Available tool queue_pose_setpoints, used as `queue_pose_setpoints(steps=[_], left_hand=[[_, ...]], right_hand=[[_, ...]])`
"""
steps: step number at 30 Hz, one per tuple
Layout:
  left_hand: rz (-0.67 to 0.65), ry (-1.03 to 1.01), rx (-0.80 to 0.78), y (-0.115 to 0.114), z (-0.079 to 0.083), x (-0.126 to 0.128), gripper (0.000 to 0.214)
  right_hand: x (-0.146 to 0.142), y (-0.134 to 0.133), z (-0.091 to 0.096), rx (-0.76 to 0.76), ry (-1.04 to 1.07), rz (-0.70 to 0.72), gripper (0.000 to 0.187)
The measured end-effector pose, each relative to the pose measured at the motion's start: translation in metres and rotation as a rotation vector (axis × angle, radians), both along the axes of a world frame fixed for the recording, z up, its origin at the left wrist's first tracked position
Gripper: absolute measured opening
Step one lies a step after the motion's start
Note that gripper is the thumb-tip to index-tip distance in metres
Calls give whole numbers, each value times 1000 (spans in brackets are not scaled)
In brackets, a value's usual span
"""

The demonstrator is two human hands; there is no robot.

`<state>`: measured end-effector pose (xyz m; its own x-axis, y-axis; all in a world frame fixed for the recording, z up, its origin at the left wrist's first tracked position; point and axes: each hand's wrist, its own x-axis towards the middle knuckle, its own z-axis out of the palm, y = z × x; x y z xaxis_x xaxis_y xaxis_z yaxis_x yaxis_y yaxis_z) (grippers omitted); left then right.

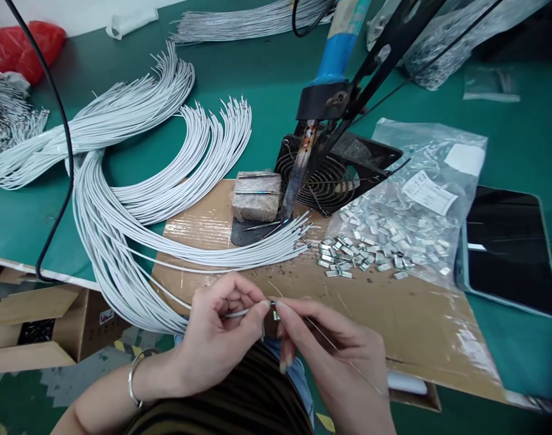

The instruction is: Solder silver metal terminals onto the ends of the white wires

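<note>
My left hand [216, 335] pinches a white insulated wire [237, 313] near its end, and a metal bangle [132, 380] circles that wrist. My right hand [334, 356] holds a tiny metal terminal [274, 310] between its fingertips, right against the wire's end. A thin bare wire [337, 341] runs past my right fingers. Just beyond my hands lies a cardboard sheet [375, 308], carrying a fanned bundle of white wires [221, 254] with stripped ends. A soldering iron [298, 169] stands farther ahead, apart from both hands.
A wire-guarded fan [321, 178] and a rough block [256, 196] stand ahead. To the right lie loose metal clips [348, 257], a clear bag of clips [407, 211] and a dark tablet [506, 251]. More white wire bundles [121, 115] cover the green mat [276, 78].
</note>
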<state>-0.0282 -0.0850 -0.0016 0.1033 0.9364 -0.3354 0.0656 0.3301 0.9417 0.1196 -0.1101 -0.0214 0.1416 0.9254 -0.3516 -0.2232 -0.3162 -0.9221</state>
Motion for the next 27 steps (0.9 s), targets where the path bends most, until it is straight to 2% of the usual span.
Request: queue_pose_setpoints(steps=[4, 9, 15, 18, 27], left_hand=[[-3, -50, -55, 3, 1, -1, 16], [19, -54, -106, 8, 2, -3, 20], [17, -31, -77, 12, 1, -3, 15], [12, -20, -76, 14, 2, -1, 15], [15, -35, -80, 23, 2, 2, 16]], right_hand=[[-6, 1, 7, -25, -20, -68, 8], [-3, 4, 3, -44, 3, -174, 6], [5, 9, -10, 154, -44, -59, 7], [4, 15, -12, 220, -100, -54, 11], [2, 21, -11, 252, -174, -49, 11]])
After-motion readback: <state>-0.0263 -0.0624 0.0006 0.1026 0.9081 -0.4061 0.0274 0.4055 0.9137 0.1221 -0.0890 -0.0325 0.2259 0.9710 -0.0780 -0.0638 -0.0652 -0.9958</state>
